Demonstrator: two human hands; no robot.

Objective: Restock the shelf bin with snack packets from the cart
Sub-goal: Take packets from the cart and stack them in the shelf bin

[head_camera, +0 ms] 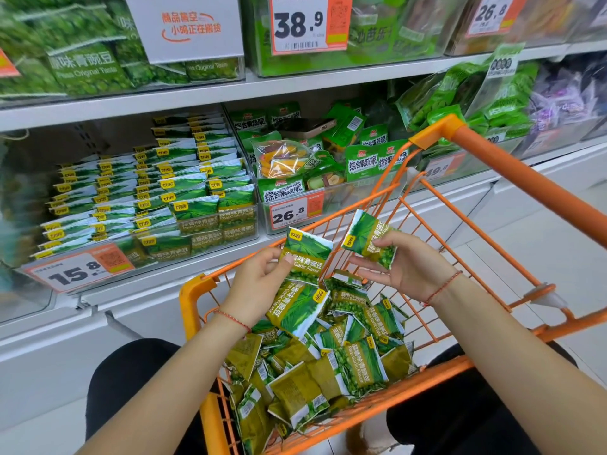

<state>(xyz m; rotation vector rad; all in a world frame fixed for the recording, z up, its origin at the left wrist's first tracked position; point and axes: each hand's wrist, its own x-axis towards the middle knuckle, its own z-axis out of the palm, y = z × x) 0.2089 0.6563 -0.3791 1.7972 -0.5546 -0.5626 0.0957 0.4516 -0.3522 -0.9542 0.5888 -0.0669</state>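
My left hand (259, 285) pinches a green garlic-pea packet (307, 254) upright over the orange cart (512, 178). To its right, my right hand (405, 262) holds a second green packet (369, 238), thumb on its face. Below both hands, several more green pea packets (328, 359) lie piled in the cart's basket. The clear shelf bin (203, 247) with the 15.8 price tag (78, 269) stands up and to the left, holding rows of the same packets upright.
A neighbouring bin (295, 205) tagged 26.8 holds mixed fruit-crisp bags, with a phone (307, 128) lying on top. More green bags fill the upper shelf (197, 93). The cart's handle runs across the right. My dark-trousered knees flank the cart.
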